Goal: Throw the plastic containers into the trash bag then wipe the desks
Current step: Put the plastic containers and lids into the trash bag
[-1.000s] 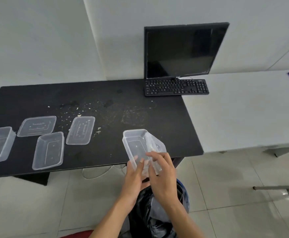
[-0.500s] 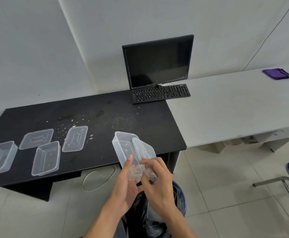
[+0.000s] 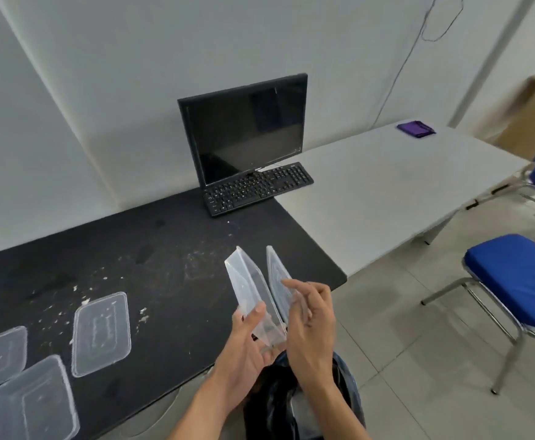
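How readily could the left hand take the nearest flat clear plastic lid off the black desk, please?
Probably not yet: the left hand grips a clear plastic container, though nothing blocks the lid.

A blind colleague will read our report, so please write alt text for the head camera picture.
The left hand grips a clear plastic container and the right hand holds its lid, both upright above a black trash bag. Beyond them, a crumb-strewn black desk carries more containers, a monitor and a keyboard.

Plain white walls [image 3: 101, 90] meeting in a corner; pale tiled floor [image 3: 402, 360]; blue-cushioned metal chair [image 3: 520, 281] near the white table [image 3: 402, 192], black table [image 3: 132, 249] adjoining.
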